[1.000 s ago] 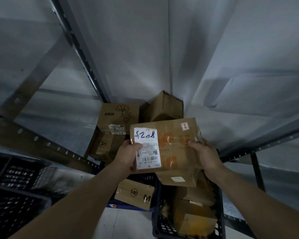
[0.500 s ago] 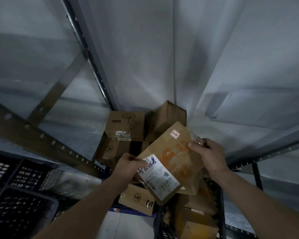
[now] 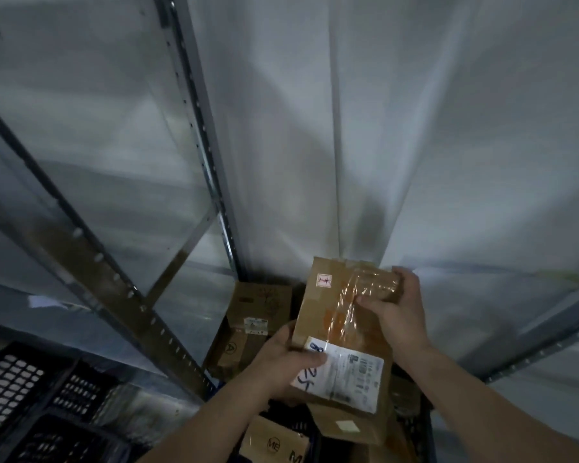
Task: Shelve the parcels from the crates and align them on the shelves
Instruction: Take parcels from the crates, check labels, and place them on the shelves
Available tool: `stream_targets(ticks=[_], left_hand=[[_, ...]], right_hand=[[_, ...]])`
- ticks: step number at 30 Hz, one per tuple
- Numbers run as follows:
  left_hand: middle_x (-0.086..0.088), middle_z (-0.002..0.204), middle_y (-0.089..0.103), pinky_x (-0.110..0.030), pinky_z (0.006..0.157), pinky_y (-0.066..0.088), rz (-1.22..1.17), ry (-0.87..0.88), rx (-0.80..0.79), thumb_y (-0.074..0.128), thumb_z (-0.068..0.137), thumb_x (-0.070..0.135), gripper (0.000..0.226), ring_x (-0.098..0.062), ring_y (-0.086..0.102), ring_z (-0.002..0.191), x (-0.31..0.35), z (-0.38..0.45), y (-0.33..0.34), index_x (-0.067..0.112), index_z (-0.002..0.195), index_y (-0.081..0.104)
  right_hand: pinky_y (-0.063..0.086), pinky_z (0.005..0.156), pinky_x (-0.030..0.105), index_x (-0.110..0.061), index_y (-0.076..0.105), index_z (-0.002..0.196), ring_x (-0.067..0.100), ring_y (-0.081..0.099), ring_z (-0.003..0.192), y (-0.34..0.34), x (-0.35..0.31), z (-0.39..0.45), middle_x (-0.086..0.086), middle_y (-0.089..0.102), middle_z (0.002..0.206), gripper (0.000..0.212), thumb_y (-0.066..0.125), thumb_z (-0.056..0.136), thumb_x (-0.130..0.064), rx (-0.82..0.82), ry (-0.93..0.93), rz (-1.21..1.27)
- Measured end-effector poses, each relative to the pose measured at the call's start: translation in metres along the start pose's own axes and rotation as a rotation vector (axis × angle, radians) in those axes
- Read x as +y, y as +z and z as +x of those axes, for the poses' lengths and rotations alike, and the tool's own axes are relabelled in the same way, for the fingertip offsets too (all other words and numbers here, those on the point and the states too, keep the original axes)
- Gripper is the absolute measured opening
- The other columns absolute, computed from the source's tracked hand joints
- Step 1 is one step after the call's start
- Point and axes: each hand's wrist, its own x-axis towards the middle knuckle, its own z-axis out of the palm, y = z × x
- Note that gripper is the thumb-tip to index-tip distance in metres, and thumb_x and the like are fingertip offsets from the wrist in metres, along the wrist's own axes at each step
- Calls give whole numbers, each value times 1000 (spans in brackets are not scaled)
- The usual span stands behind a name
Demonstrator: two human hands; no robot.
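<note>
Dim shelving bay; my left hand and right hand pinch the parcel endwise, angling it for the shelf.

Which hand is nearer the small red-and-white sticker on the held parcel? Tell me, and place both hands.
Right. The right hand grips the parcel at its upper end, just right of the sticker. The left hand holds the lower left edge by the shipping label, farther below.

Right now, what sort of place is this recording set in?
Likely a parcel storeroom or sorting depot: grey perforated-steel shelving uprights, brown cardboard parcels stacked on a shelf, black slotted plastic crates, and a taped cardboard parcel with a white shipping label held in both hands.
</note>
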Motion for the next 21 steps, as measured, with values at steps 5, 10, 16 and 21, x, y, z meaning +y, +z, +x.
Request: stream_targets(ticks=[5,10,16,21], left_hand=[[4,101,76,-28,61,56,-46,105,50,79,83,29,41,-12,75,83,41,-37,2,34,116,54],[-3,96,77,-37,69,62,-24,211,23,77,84,33,42,-19,76,79,72,-84,-2,29,116,49],[-13,90,75,-50,79,61,44,344,-40,70,88,38,45,-27,75,81,99,-155,-8,19,118,42],[-9,92,73,-40,74,59,157,451,-96,63,91,47,56,-22,74,81,114,-214,5,17,129,35]], right_hand=[[57,92,50,-30,53,126,20,68,103,-11,-48,-39,-7,69,113,61,80,77,-6,-45,-37,30],[57,87,43,-41,56,127,18,70,100,-20,-86,-97,-7,73,108,61,73,81,-4,-47,-143,57],[55,82,36,-35,45,136,13,70,97,-31,-126,-188,-6,70,109,71,69,81,3,18,-256,51],[56,91,46,-24,35,141,21,68,103,-53,-142,-257,2,63,117,75,72,79,-5,169,-228,62]])
